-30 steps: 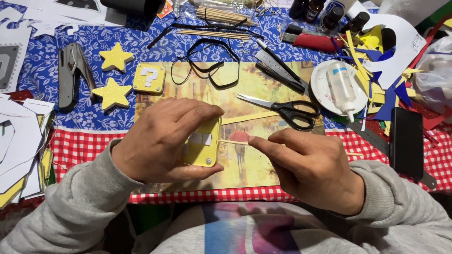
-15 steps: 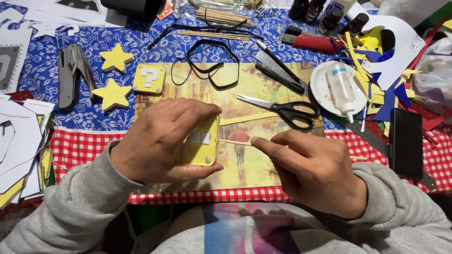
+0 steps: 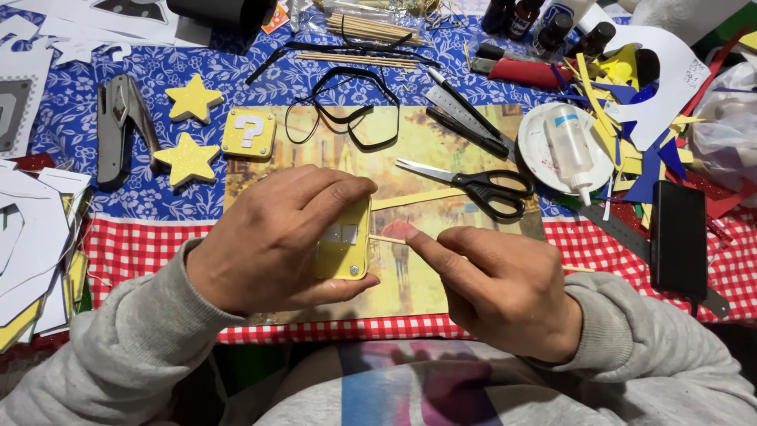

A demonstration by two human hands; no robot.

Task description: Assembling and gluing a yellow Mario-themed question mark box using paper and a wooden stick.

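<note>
My left hand (image 3: 276,241) grips a small yellow foam block (image 3: 344,241) upright, with white tape patches showing on its face. My right hand (image 3: 497,288) pinches a thin wooden stick (image 3: 386,238) whose tip touches the block's right edge. Both hands hover over a picture-printed mat (image 3: 426,150) near the table's front edge.
Black-handled scissors (image 3: 473,185) lie just beyond my right hand. A glue bottle on a white plate (image 3: 568,146), a black phone (image 3: 678,241) and paper scraps are at the right. Two yellow stars (image 3: 189,130), a question-mark block (image 3: 249,132) and a stapler-like tool (image 3: 118,126) lie at the left.
My right hand has shifted slightly left, bringing the stick's tip against the block. The left hand holds the block almost unmoved.
</note>
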